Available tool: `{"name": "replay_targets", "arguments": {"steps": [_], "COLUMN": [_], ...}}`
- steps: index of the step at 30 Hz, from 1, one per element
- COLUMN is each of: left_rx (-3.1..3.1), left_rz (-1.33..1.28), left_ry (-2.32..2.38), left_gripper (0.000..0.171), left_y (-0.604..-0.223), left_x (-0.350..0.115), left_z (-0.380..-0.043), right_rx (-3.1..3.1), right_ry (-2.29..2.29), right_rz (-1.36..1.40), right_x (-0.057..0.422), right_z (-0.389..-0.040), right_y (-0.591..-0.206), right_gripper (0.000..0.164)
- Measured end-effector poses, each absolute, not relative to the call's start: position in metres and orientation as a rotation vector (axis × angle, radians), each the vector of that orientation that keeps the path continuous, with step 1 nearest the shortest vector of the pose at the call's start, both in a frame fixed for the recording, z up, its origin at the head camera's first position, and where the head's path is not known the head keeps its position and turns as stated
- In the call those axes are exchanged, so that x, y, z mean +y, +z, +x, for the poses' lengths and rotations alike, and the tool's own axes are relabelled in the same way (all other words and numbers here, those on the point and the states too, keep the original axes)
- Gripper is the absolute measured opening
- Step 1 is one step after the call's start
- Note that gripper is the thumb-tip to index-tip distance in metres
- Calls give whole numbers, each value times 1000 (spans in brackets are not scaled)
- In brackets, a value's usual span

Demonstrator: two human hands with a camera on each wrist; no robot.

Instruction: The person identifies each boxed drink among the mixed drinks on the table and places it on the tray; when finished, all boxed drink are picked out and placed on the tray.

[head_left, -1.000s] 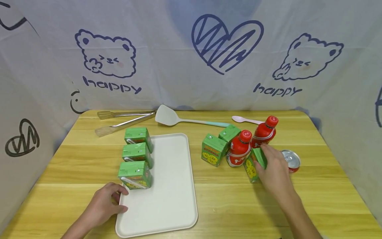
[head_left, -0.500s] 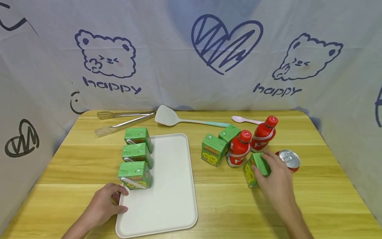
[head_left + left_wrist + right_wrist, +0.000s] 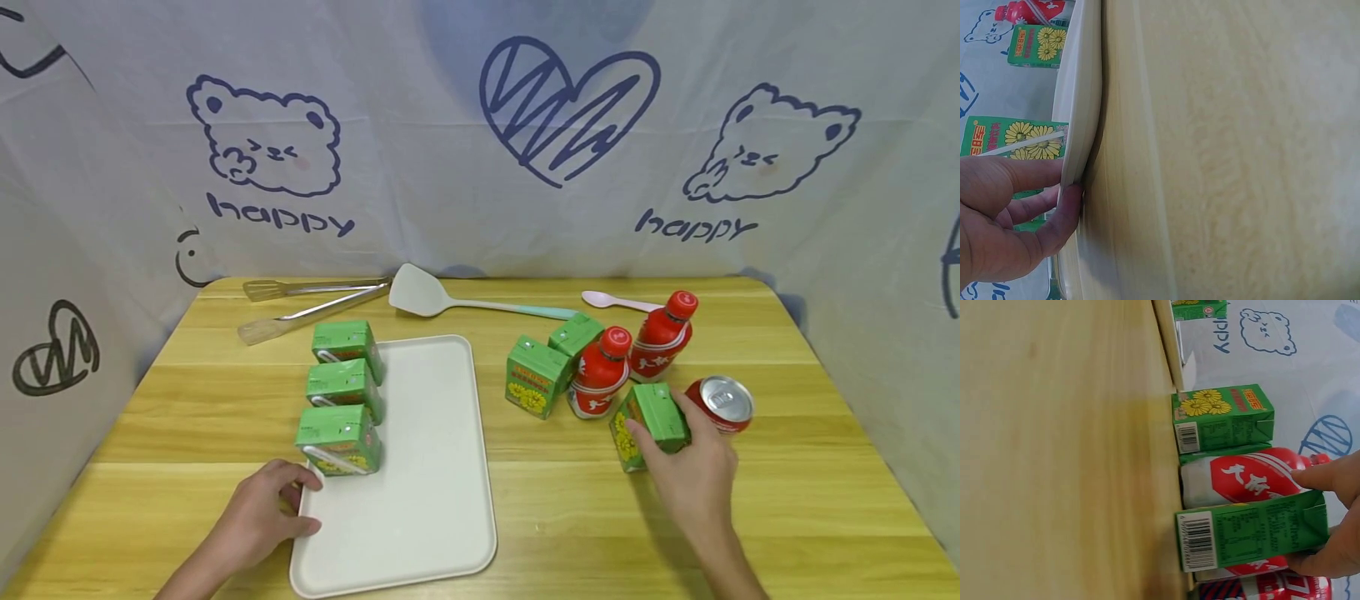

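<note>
My right hand [image 3: 693, 467] grips a green juice carton [image 3: 658, 412] with a yellow flower print, thumb on one side and fingers on the other. In the right wrist view the carton [image 3: 1254, 531] stands upright at table level, close in front of a red bottle [image 3: 1254, 475]. My left hand [image 3: 258, 512] pinches the near left edge of the white tray [image 3: 442, 500]; the left wrist view has its thumb and fingers on either side of the rim [image 3: 1082, 125]. Three more green cartons [image 3: 341, 429] stand in a row along the tray's left side.
Two red bottles [image 3: 600, 375] stand behind the held carton, with two green cartons [image 3: 538, 375] to their left. A red can [image 3: 723, 400] is just right of my right hand. Tongs [image 3: 322, 312], a spatula [image 3: 423, 292] and a pink spoon [image 3: 618, 301] lie along the back.
My right hand has drawn the carton slightly toward me, away from the rear bottle, and more of the can shows. The left hand and tray have stayed put.
</note>
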State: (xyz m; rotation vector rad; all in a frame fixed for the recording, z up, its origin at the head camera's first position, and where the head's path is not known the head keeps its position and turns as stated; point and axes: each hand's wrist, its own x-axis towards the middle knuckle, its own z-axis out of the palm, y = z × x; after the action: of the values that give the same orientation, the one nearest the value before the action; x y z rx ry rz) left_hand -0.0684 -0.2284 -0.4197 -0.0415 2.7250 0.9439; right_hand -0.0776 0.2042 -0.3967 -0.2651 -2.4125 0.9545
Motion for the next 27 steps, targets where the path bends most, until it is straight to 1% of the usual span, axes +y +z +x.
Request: {"name": "replay_targets", "arguments": {"steps": [6,12,14,18,20,24,27], "left_rx": [2726,2724,2724,2729,2733,2737,2739], "left_rz": [-47,-38,-39,-34,-31,-20,-17], "left_ry": [936,948,952,954,956,966,970], "left_gripper": [38,38,38,38,38,39,39], "left_y": [-420,-420,-420,-421,-421,-421,-421], "left_x": [-228,-228,-227,-228,-228,-228,-229], "left_z": [-69,-68,-68,-68,-68,-69,-68], "right_rx": [-2293,-2260,-2252,-2253,-2275,-2313,-2314], "right_ry": [1046,1066,1062,1053,1081,1183,1256], "right_rz": [-314,-283,-264,-255,-273,-290,-243], "right_x": [204,205,213,233,233,221,230], "right_z": [-79,-81,-87,-97,-94,-82,-82], "right_y": [-409,-410,-425,-456,-449,-417,-422], "right_gripper": [59,50,49,52,52,51,53]}}
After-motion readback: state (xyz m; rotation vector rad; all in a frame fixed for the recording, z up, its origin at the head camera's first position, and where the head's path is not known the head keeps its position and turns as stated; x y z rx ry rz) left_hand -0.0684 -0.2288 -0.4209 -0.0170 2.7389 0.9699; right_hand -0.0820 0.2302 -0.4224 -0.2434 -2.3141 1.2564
